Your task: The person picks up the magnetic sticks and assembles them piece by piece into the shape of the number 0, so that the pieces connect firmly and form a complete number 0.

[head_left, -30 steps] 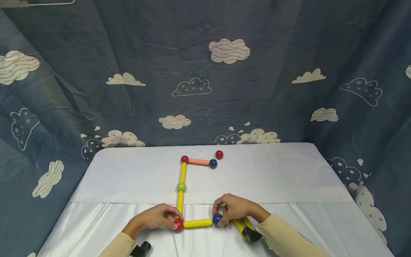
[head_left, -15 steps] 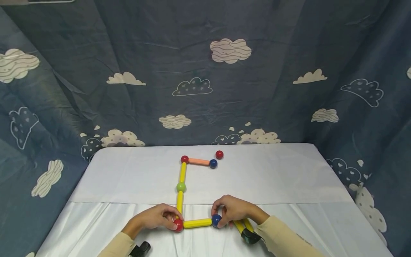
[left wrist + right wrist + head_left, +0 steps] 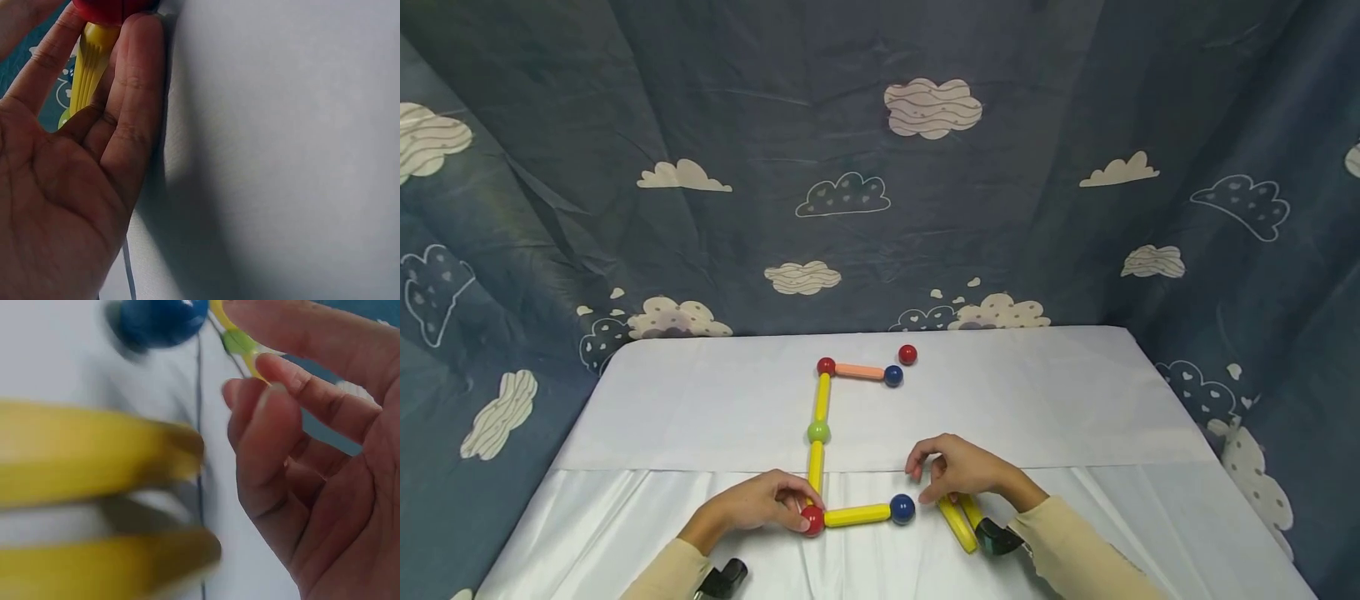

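In the head view my left hand (image 3: 760,507) pinches a red ball (image 3: 812,521) at the near corner of a chain of sticks and balls. From that ball a yellow stick (image 3: 857,515) runs right to a blue ball (image 3: 902,509). Another yellow stick (image 3: 816,467) leads away to a green ball (image 3: 818,431). My right hand (image 3: 966,467) hovers just right of the blue ball, apart from it, fingers loosely bent around nothing. Below that hand lie two loose yellow sticks, one in front (image 3: 75,453) and one beside it (image 3: 106,565) in the right wrist view.
Farther back, a yellow stick (image 3: 822,398) joins the green ball to a red ball (image 3: 826,367). An orange stick (image 3: 860,372) continues to a second blue ball (image 3: 893,376). A loose red ball (image 3: 907,355) lies behind it on the white-covered table (image 3: 1037,400).
My right hand brought the blue ball left against the yellow stick's end, then let it go and drew back to the right. My left hand keeps hold of the red ball.
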Action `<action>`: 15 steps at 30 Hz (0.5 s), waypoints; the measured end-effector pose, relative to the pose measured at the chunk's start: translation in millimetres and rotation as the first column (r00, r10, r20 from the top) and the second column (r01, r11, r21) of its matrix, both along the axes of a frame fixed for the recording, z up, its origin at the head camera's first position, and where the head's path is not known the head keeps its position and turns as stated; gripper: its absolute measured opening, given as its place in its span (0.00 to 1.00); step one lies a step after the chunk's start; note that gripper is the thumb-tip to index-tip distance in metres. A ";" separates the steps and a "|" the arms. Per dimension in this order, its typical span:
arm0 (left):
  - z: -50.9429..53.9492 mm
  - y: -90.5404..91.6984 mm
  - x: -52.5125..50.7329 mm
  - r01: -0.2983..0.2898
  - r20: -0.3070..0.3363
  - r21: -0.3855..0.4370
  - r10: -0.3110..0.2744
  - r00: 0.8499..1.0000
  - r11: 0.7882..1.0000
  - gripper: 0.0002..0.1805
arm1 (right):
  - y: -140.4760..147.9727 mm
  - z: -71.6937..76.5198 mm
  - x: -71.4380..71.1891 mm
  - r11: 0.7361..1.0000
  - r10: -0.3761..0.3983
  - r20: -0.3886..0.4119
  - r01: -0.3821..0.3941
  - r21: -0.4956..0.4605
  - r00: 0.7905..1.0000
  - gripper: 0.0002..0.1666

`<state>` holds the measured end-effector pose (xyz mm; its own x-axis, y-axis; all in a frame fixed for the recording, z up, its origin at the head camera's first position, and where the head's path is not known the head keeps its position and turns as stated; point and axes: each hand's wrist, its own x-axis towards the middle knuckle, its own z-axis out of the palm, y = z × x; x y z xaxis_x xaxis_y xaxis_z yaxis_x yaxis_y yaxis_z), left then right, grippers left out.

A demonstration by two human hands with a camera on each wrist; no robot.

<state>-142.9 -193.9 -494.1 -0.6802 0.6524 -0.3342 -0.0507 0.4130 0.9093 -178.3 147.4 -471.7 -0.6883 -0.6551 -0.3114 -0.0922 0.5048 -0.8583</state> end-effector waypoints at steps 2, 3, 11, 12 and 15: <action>1.6 -1.4 -1.3 0.004 -0.002 0.000 -0.004 1.000 1.000 0.14 | 5.2 0.9 -3.1 0.999 -0.032 -0.027 0.032 -0.006 0.999 0.17; 2.5 -2.0 -2.0 0.005 -0.002 -0.001 -0.005 1.000 1.000 0.14 | 7.9 1.0 -4.8 0.999 -0.051 -0.043 0.050 -0.004 0.998 0.17; 1.6 -0.4 -3.0 -0.003 -0.011 -0.006 0.003 1.000 1.000 0.14 | 32.6 -3.9 -4.2 0.975 -0.214 -0.094 0.218 0.032 0.972 0.16; 1.1 -0.7 -2.8 -0.002 -0.008 -0.006 0.002 1.000 1.000 0.14 | 34.4 -5.1 -2.9 0.971 -0.230 -0.094 0.234 0.039 0.969 0.15; -0.4 -1.6 -1.6 -0.003 0.004 -0.006 0.003 1.000 1.000 0.14 | 38.4 -8.8 2.2 0.963 -0.258 -0.110 0.265 0.056 0.960 0.16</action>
